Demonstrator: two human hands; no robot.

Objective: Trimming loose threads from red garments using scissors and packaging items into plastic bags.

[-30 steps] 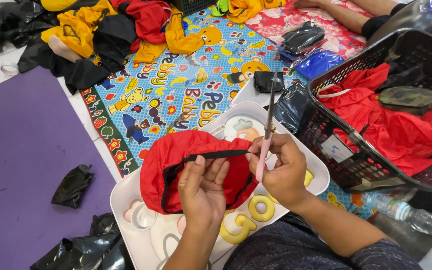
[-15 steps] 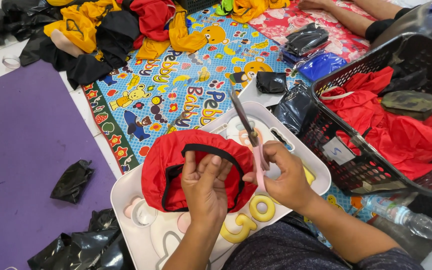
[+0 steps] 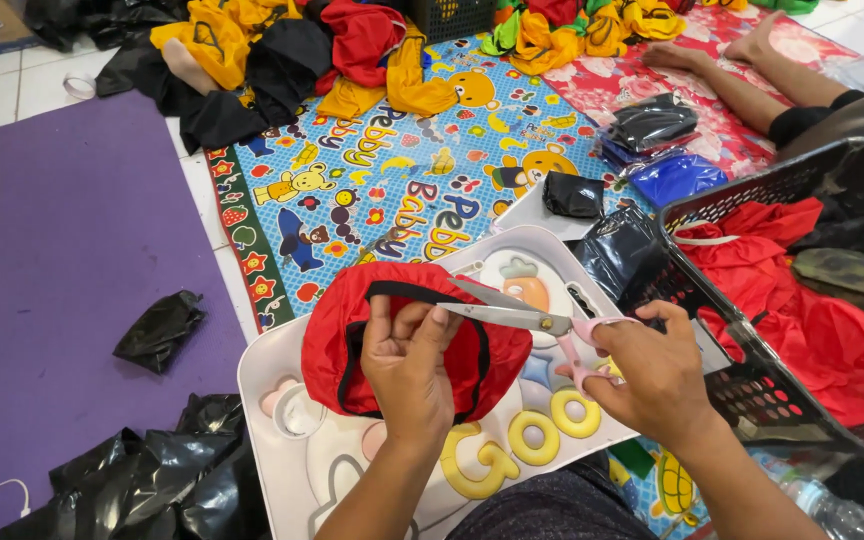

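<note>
Left hand (image 3: 407, 365): our fingers pinch the red fabric piece (image 3: 407, 340) at its black edging.
Right hand (image 3: 652, 375): fingers closed through pink-handled scissors (image 3: 522, 315), blades parted just beside the left fingertips.
Support: white tray (image 3: 282, 460).

the purple mat (image 3: 62, 260) lies mostly open to the left, with only a small black bag (image 3: 159, 327) on it. to the right a black basket (image 3: 752, 330) of red cloth walls off the white tray (image 3: 282, 370), and black bags (image 3: 152, 480) crowd its near-left corner.

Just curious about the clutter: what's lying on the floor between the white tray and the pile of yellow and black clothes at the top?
In the head view, a colourful cartoon-print mat covers the stretch between the white tray and the clothes pile; no loose item lies on it there.
</note>
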